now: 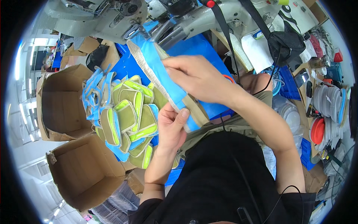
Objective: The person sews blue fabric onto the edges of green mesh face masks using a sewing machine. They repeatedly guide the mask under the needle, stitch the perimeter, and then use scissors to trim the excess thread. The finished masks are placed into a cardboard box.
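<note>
A long fabric piece with a bright blue band, pale edging and an olive-tan side stretches from the metal parts of the sewing machine down toward my body. My left hand pinches its near end between thumb and fingers. Higher up the strip, my right hand grips its right edge, the fingertips partly hidden in the fabric. Left of my hands lies a heap of olive fabric pieces with lime-yellow bands, some showing blue undersides. Beside it are tangled blue and grey strips.
Two open cardboard boxes stand at the left. A blue surface lies beneath the machine. Dark straps and a black pouch hang at the upper right. Thread cones and a red disc sit far right.
</note>
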A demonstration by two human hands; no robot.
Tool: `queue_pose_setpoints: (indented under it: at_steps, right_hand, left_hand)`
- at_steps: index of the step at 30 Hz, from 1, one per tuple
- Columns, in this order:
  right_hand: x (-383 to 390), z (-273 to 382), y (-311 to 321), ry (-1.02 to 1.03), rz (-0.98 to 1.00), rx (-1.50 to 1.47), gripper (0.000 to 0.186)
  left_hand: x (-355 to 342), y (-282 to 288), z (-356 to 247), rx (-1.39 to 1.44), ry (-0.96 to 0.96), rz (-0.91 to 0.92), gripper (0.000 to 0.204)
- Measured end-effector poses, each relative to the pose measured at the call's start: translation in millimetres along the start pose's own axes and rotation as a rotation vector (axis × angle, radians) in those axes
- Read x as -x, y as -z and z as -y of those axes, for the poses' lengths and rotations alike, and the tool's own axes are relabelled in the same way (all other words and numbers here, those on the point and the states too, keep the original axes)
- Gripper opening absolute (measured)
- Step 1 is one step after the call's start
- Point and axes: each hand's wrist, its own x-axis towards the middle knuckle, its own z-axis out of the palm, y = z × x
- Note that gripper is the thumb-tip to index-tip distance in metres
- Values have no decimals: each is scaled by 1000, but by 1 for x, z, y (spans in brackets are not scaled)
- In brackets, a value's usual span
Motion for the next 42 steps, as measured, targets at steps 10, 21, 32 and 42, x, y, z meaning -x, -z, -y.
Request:
queue_pose_setpoints:
  at_steps: [10, 21, 32, 42]
  right_hand:
    - [67, 6, -2, -398, -47, -485, 21]
    - [63, 12, -7, -342, -114, -486, 24]
    - [56, 26, -14, -237, -82, -511, 18]
    - [22, 9, 5, -425, -15, -791, 31]
  left_hand:
    - [-26, 15, -16, -310, -130, -104, 27]
    - [-132, 35, -57, -420, -375, -321, 15]
    - [-96, 16, -68, -1598, -1360, 4, 30]
    - [-54, 19, -41, -1515, -1426, 77, 30]
